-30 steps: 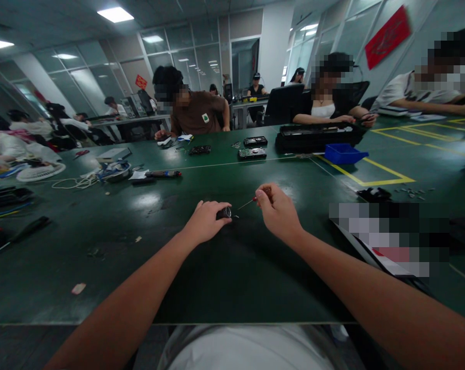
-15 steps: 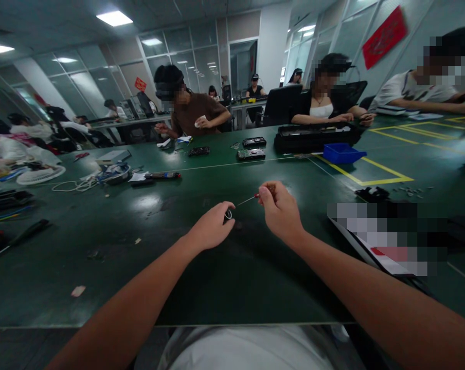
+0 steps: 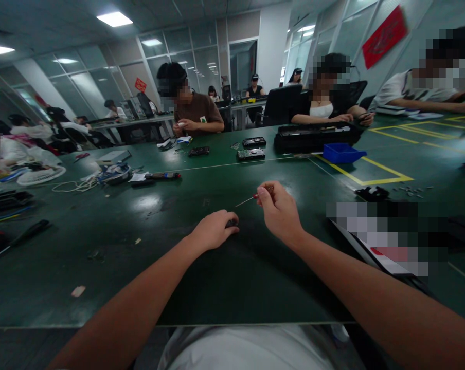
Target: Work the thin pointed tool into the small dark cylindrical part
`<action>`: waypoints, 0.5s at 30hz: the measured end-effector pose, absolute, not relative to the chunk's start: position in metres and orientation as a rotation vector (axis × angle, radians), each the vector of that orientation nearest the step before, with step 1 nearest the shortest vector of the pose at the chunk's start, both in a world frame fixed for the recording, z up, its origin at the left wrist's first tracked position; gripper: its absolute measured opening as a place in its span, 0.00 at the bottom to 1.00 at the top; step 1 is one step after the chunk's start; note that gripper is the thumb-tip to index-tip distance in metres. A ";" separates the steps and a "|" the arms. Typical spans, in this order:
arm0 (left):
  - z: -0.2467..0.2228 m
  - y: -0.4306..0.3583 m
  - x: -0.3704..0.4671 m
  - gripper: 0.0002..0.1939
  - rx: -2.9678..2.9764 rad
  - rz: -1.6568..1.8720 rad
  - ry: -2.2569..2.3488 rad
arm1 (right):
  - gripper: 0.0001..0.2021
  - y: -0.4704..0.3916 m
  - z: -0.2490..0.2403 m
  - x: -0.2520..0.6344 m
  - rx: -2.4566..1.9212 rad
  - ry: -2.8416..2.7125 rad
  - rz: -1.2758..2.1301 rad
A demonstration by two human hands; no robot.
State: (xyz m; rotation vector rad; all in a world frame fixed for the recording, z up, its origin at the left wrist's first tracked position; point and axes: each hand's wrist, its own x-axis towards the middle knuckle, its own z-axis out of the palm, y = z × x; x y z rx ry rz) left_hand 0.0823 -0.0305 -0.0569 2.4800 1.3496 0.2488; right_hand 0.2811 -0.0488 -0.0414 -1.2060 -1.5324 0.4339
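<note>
My right hand (image 3: 281,210) is closed around the handle of a thin screwdriver (image 3: 246,201), whose metal shaft points left and slightly down. To its left, my left hand (image 3: 216,228) has its fingers curled round a small dark object (image 3: 231,223), low over the green table (image 3: 201,298). Most of that object is hidden by the fingers, and what it is cannot be made out. The screwdriver's tip is just above the left hand, apart from it.
A blue tray (image 3: 342,153) and a black device (image 3: 317,137) stand at the back right, near two drives (image 3: 251,154). Small screws (image 3: 412,191) lie to the right. A marker-like tool (image 3: 161,176) and cables (image 3: 76,185) lie at the left. Several people sit around.
My left hand has lowered and turned, and its object no longer shows a light ring. My right hand has barely moved. The person opposite has brought their hands together.
</note>
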 end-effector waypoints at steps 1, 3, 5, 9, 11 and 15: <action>-0.056 -0.029 0.079 0.12 2.446 0.294 1.338 | 0.10 -0.048 -0.042 0.281 -1.203 -1.534 0.429; -0.053 -0.026 0.072 0.11 2.342 0.408 1.338 | 0.09 -0.047 -0.043 0.282 -1.195 -1.539 0.416; -0.048 -0.023 0.064 0.11 2.224 0.520 1.366 | 0.09 -0.046 -0.045 0.282 -1.184 -1.537 0.405; -0.037 -0.016 0.050 0.13 1.860 0.724 1.409 | 0.10 -0.044 -0.047 0.282 -1.171 -1.547 0.417; -0.032 -0.013 0.042 0.14 1.609 0.842 1.407 | 0.10 -0.044 -0.047 0.282 -1.172 -1.566 0.433; -0.023 -0.004 0.023 0.13 1.229 1.065 1.297 | 0.10 -0.045 -0.048 0.281 -1.168 -1.587 0.461</action>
